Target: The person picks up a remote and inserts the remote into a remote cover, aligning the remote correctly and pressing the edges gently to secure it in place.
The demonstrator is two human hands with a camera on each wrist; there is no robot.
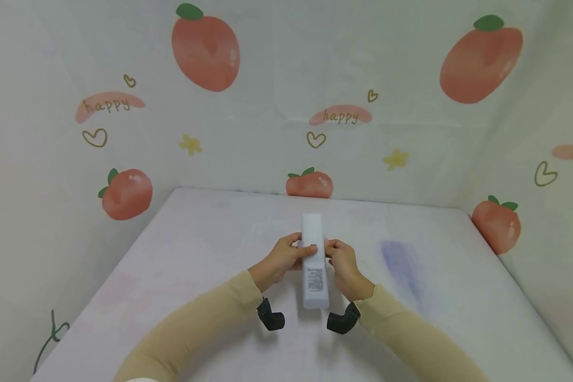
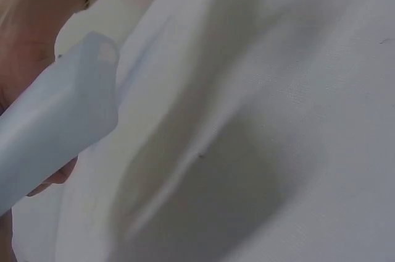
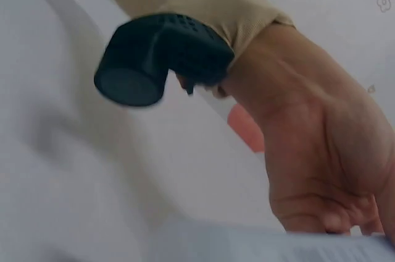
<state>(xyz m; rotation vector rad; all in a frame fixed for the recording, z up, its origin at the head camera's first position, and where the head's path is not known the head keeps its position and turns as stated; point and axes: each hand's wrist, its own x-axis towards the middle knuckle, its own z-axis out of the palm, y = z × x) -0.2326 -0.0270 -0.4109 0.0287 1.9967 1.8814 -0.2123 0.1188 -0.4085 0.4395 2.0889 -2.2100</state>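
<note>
A long white box-shaped object (image 1: 313,233) with squared sides and softened edges stands lengthwise between my hands. Small dark print covers its lower part, and a little dark mark sits near its middle. My left hand (image 1: 283,257) grips it from the left, thumb across the front face, the other fingers partly hidden behind. On its right side my right hand (image 1: 343,262) holds the edge with bent fingers. In the left wrist view the object's blunt end (image 2: 99,83) hangs over the tabletop. The right wrist view catches its printed face (image 3: 321,251) along the bottom.
A pale tabletop (image 1: 210,233) spreads around my hands, with a blurry purple patch on the right. Behind it hangs a white curtain (image 1: 267,63) printed with fruit, hearts and flowers. Black wrist cameras (image 1: 271,317) jut inward below both hands.
</note>
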